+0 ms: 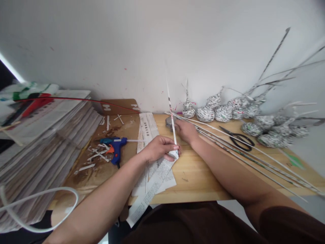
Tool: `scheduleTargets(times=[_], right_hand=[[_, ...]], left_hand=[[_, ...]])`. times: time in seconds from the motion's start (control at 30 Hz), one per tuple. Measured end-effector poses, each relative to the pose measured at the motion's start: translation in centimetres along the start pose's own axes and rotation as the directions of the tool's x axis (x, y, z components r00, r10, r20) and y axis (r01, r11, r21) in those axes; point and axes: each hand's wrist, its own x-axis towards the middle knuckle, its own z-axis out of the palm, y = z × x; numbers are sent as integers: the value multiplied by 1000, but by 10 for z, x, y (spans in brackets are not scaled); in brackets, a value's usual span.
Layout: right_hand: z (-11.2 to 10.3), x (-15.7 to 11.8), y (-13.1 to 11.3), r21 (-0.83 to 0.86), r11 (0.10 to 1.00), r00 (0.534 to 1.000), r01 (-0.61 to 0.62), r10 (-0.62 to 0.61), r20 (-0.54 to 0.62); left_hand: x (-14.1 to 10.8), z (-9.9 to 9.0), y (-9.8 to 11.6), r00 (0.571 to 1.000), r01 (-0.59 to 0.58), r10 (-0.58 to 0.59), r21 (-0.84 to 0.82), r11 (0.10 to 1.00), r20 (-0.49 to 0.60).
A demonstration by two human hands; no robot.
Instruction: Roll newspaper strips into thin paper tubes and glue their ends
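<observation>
My left hand (162,148) pinches a newspaper strip (149,193) at the point where its flat part narrows into a thin rolled paper stick (170,105) that points up toward the wall. The flat end hangs over the table's front edge. Beyond it, my right hand (186,130) rests on a small grey object (170,123), fingers bent over it; what exactly it is cannot be made out. More newspaper strips (147,128) lie flat under and behind my left hand.
Left: stacked newspapers (63,125), a blue glue gun (117,149), paper scraps and a white cable (38,195). Right: long paper sticks (243,156), black scissors (240,140) and several woven paper gourd shapes (223,112). A wall (152,40) stands behind the wooden table (198,179).
</observation>
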Motion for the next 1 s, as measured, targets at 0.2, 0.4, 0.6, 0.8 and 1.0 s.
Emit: scheduleTargets(times=[0.2,0.4,0.6,0.8,1.0], right_hand=[[-4,0,3,245,970,980,-7,55,-193],[-34,-10,-14,800,568,962,-193,-52,269],[-44,-16,-22,897,229,864,-378,-261,431],[-43,-16,-20,891,204,862,-406,-239,448],[-43,-16,-19,894,175,858,-413,-255,446]], left_hand=[[1,-3,-1,999,13,-13,-4,1000,-44],[1,-1,0,997,28,-27,16,999,-72],[-2,3,1,999,41,-39,59,997,-28],[-3,4,1,997,77,-77,39,996,6],[-2,2,-2,993,116,-116,61,991,0]])
